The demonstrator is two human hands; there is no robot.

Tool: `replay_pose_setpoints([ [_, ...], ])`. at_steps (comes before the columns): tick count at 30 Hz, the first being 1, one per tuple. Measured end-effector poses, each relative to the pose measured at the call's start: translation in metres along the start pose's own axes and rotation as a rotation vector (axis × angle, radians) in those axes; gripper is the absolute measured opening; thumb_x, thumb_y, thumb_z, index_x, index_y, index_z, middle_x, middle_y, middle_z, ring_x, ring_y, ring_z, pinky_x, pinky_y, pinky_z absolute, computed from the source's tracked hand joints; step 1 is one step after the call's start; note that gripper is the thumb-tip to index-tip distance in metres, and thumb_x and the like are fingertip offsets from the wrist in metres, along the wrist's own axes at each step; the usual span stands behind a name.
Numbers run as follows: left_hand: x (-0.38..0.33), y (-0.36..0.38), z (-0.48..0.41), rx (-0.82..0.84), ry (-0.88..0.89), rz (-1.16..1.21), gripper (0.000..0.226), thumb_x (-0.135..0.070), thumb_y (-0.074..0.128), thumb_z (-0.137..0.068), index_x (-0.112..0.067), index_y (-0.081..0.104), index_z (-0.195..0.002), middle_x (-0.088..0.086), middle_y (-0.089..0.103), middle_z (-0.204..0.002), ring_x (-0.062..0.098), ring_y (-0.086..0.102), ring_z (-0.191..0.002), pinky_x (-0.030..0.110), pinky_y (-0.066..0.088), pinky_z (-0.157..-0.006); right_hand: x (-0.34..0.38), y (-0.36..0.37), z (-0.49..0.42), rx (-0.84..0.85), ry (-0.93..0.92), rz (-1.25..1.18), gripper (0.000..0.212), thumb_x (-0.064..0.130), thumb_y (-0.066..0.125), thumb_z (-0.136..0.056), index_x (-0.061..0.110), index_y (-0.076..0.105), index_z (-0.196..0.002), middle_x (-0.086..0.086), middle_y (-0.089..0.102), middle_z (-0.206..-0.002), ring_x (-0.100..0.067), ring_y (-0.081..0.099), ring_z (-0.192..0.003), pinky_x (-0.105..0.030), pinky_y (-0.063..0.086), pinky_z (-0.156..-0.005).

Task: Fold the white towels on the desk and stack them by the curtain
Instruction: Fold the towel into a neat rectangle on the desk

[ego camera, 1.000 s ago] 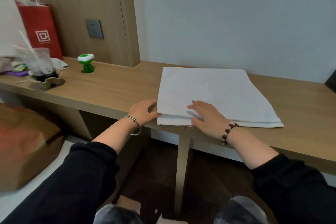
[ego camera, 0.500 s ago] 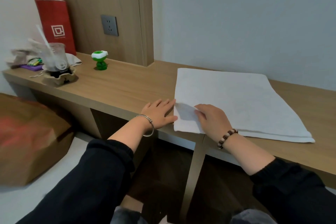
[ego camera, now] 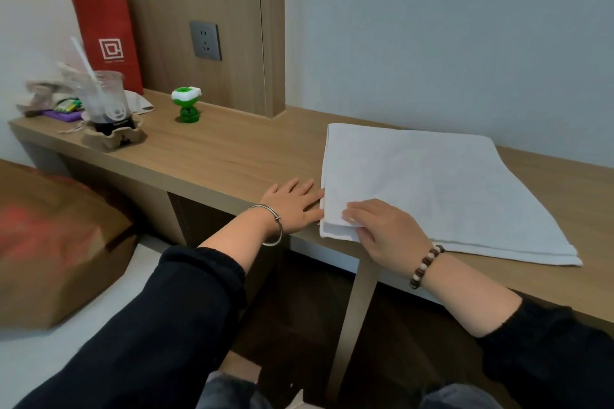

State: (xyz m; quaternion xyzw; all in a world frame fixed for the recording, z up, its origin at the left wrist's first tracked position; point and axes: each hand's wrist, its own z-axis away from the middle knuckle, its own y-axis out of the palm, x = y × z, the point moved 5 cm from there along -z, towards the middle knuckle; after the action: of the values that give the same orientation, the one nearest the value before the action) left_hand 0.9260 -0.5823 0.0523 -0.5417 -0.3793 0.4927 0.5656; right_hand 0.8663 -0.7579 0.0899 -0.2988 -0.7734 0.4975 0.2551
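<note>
A white towel (ego camera: 432,186), folded into a flat layered rectangle, lies on the wooden desk (ego camera: 216,156) near its front edge. My left hand (ego camera: 292,206) rests flat on the desk, fingers straight, fingertips touching the towel's left edge. My right hand (ego camera: 382,229) is on the towel's near left corner. Its fingers curl over the top of the corner and the thumb sits at the near edge, pinching it. No curtain is in view.
At the desk's far left stand a red paper bag (ego camera: 106,40), a plastic cup with a straw in a cardboard holder (ego camera: 106,113) and a small green toy (ego camera: 187,104). A brown bag (ego camera: 56,242) lies low on the left. A desk leg (ego camera: 355,325) is below my hands.
My right hand slid from lying flat on the towel's front to its near left corner and curled on it. My left hand stayed at the left edge. The view shifted left.
</note>
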Motion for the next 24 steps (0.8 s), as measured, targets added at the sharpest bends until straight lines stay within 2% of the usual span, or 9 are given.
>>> replay_pose_setpoints([
  [4,0.000,-0.002,0.000,0.023,0.005,0.001,0.058,-0.058,0.021,-0.096,-0.041,0.005,-0.149,-0.010,-0.003,-0.160,0.018,-0.004,-0.147,0.048,0.000,-0.116,0.018,-0.002,-0.005,-0.082,-0.075,0.042,0.019,0.012,0.063,-0.089,0.008,0.070,-0.105,-0.010,0.070,-0.106,-0.029,0.064,-0.097,-0.037,0.053,-0.076],
  [7,0.000,-0.004,0.001,0.035,0.002,0.008,0.059,-0.059,0.023,-0.096,-0.042,0.005,-0.149,-0.010,-0.003,-0.160,0.018,-0.004,-0.147,0.048,0.000,-0.116,0.020,-0.003,-0.009,-0.109,0.021,0.067,0.017,0.010,0.064,-0.089,0.006,0.071,-0.103,-0.012,0.071,-0.097,-0.031,0.065,-0.089,-0.036,0.052,-0.073],
  [9,0.000,-0.004,0.000,0.040,0.001,0.028,0.058,-0.060,0.024,-0.096,-0.044,0.006,-0.149,-0.010,-0.002,-0.160,0.018,-0.004,-0.147,0.049,0.000,-0.115,0.014,-0.018,-0.012,-0.328,0.125,-0.038,0.013,0.003,0.066,-0.086,0.001,0.072,-0.097,-0.015,0.072,-0.089,-0.032,0.067,-0.081,-0.034,0.053,-0.072],
  [11,0.001,-0.004,0.000,0.045,0.008,0.041,0.057,-0.060,0.026,-0.095,-0.046,0.007,-0.148,-0.011,-0.002,-0.160,0.019,-0.004,-0.147,0.050,-0.001,-0.115,0.009,-0.039,-0.010,-0.639,0.224,-0.182,0.011,0.000,0.065,-0.084,-0.002,0.072,-0.092,-0.015,0.072,-0.087,-0.028,0.068,-0.078,-0.024,0.048,-0.075],
  [13,0.002,-0.004,-0.001,0.044,0.013,0.051,0.058,-0.060,0.027,-0.095,-0.047,0.008,-0.148,-0.011,-0.001,-0.160,0.019,-0.004,-0.147,0.050,-0.001,-0.115,0.011,-0.049,-0.010,-0.772,0.201,-0.205,0.011,-0.001,0.063,-0.083,-0.003,0.072,-0.090,-0.014,0.072,-0.086,-0.025,0.067,-0.078,-0.016,0.043,-0.076],
  [14,0.003,-0.004,-0.002,0.040,0.011,0.055,0.058,-0.060,0.027,-0.095,-0.046,0.008,-0.148,-0.011,-0.001,-0.160,0.019,-0.003,-0.147,0.050,0.000,-0.115,0.015,-0.047,-0.012,-0.731,0.134,-0.170,0.010,-0.001,0.065,-0.082,-0.002,0.072,-0.089,-0.013,0.071,-0.085,-0.025,0.067,-0.077,-0.019,0.044,-0.075],
  [16,0.002,-0.004,-0.002,0.027,0.005,0.050,0.060,-0.061,0.027,-0.094,-0.042,0.010,-0.149,-0.010,0.001,-0.160,0.019,-0.001,-0.147,0.050,0.001,-0.116,0.027,-0.031,-0.014,-0.502,-0.042,-0.027,0.012,-0.004,0.074,-0.075,0.001,0.073,-0.085,-0.013,0.071,-0.079,-0.028,0.068,-0.071,-0.028,0.052,-0.066],
  [18,0.002,-0.004,-0.003,0.025,0.006,0.055,0.059,-0.059,0.026,-0.095,-0.041,0.011,-0.149,-0.010,0.002,-0.160,0.019,0.000,-0.147,0.050,0.002,-0.116,0.034,-0.013,-0.008,-0.317,-0.159,0.078,0.019,-0.003,0.082,-0.065,0.005,0.074,-0.080,-0.010,0.070,-0.074,-0.027,0.067,-0.065,-0.028,0.054,-0.058],
  [24,0.005,-0.005,-0.004,0.061,0.028,0.072,0.062,-0.062,0.028,-0.093,-0.043,0.011,-0.149,-0.009,0.001,-0.160,0.019,-0.001,-0.147,0.050,0.001,-0.115,0.030,-0.002,0.000,-0.293,-0.208,0.090,0.031,0.003,0.088,-0.058,0.006,0.075,-0.086,-0.009,0.073,-0.080,-0.024,0.070,-0.069,-0.027,0.055,-0.053],
])
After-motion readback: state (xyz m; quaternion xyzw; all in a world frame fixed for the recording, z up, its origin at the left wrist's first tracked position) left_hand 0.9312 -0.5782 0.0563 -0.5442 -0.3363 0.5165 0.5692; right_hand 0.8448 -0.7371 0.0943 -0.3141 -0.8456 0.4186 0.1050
